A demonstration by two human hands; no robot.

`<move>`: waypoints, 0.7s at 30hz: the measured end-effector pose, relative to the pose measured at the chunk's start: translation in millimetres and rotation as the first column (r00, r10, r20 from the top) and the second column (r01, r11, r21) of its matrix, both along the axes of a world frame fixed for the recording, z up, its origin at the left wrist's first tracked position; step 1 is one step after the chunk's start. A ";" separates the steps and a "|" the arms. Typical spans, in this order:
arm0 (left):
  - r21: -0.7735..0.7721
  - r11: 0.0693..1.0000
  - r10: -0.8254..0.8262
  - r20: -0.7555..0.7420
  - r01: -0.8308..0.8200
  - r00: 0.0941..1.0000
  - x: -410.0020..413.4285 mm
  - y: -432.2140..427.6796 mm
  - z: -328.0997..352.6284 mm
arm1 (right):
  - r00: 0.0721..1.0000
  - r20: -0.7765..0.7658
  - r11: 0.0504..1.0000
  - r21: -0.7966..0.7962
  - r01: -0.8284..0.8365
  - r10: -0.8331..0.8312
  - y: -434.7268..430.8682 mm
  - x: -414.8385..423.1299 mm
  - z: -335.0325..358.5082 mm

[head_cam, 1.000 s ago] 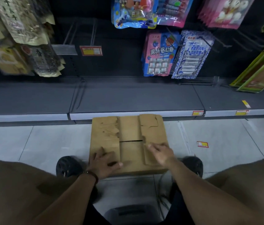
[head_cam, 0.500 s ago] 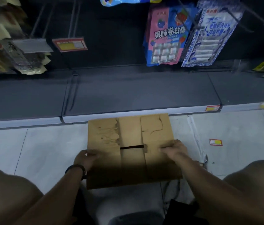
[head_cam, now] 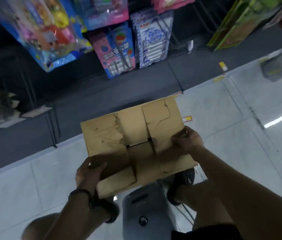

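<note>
A closed brown cardboard box (head_cam: 133, 129) with torn top flaps is held in the air in front of me, tilted a little. My left hand (head_cam: 89, 174) grips its near left edge, thumb on top. On the right edge, my right hand (head_cam: 187, 142) curls its fingers over the rim. A dark band sits on my left wrist.
A dark low shelf (head_cam: 77, 94) runs along the back with hanging snack bags (head_cam: 117, 51) above it. Pale floor tiles (head_cam: 232, 118) spread to the right, with a small price tag (head_cam: 187, 119) lying on them. A grey stool (head_cam: 143, 210) and my shoes are below the box.
The box has come up off the floor. Both hands moved from its top to its side edges and now grip it. The view has tilted and swung left.
</note>
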State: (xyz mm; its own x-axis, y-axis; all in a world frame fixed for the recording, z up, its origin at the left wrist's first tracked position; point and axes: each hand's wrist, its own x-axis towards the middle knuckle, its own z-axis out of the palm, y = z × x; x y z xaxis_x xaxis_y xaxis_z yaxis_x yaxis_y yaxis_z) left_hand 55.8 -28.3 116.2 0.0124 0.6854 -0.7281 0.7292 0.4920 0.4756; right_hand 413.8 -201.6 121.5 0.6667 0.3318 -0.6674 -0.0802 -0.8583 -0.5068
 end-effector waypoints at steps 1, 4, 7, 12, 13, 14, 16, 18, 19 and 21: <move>-0.015 1.000 0.001 -0.001 -0.001 1.000 7.6 -2.3 24.9 | 1.000 0.009 1.000 0.015 0.014 -0.014 -7.0 3.6 30.0; -0.006 0.997 -0.078 0.004 0.078 0.997 36.2 -6.3 105.2 | 0.992 0.020 0.992 0.020 0.123 -0.124 -38.0 18.8 120.6; 0.046 0.978 -0.207 0.066 0.204 0.976 73.6 -5.9 182.8 | 0.958 0.032 0.959 0.016 0.284 -0.284 -79.9 33.9 199.4; 0.083 0.871 -0.492 0.167 0.485 0.855 159.0 -0.7 261.7 | 0.875 0.059 0.877 0.053 0.478 -0.480 -161.7 54.4 320.7; 0.097 0.855 -0.519 0.190 0.510 0.833 183.2 -6.4 280.8 | 0.860 0.102 0.866 0.070 0.495 -0.500 -178.7 58.1 342.5; 0.115 0.837 -0.547 0.213 0.535 0.810 210.2 -17.8 307.5 | 0.838 0.144 0.850 0.084 0.520 -0.527 -195.4 62.2 360.4; 0.139 0.798 -0.601 0.258 0.587 0.756 261.0 -42.4 343.3 | 0.783 0.208 0.809 0.117 0.576 -0.587 -230.2 71.4 387.2; 0.158 0.771 -0.633 0.297 0.617 0.715 308.6 -70.1 365.6 | 0.719 0.225 0.753 0.156 0.639 -0.657 -269.5 83.9 404.1; 0.177 0.757 -0.650 0.307 0.629 0.695 330.8 -85.6 377.4 | 0.697 0.222 0.731 0.177 0.659 -0.682 -290.0 92.4 410.4; 0.202 0.721 -0.689 0.314 0.663 0.653 370.7 -118.7 400.7 | 0.664 0.219 0.699 0.222 0.680 -0.715 -327.8 110.4 426.7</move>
State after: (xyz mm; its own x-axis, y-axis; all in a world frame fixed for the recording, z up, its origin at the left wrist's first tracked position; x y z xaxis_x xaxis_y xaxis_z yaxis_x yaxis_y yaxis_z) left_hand 426.5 -146.9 516.9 0.7290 0.4300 -0.5326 0.6283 -0.1115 0.7700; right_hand 524.2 -529.4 548.2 0.8760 -0.2462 -0.4148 -0.4791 -0.5432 -0.6895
